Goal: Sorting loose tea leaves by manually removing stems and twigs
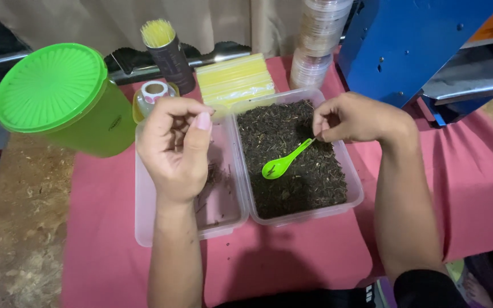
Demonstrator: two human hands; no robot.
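Right hand (352,118) grips green spoon (283,162) over dried leaves in the right clear tray (354,197); left hand (177,147) pinches something too small to tell above the near-empty tray (144,228); keep scoops shallow, level.

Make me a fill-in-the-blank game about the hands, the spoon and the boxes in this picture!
1. The right hand holds a small spoon coloured ____.
2. The spoon's bowl hangs over the clear box full of dark ____ leaves.
3. The left hand is above the box that is nearly ____.
4. The big tub has a ____ lid.

Missing words: green; dried; empty; green
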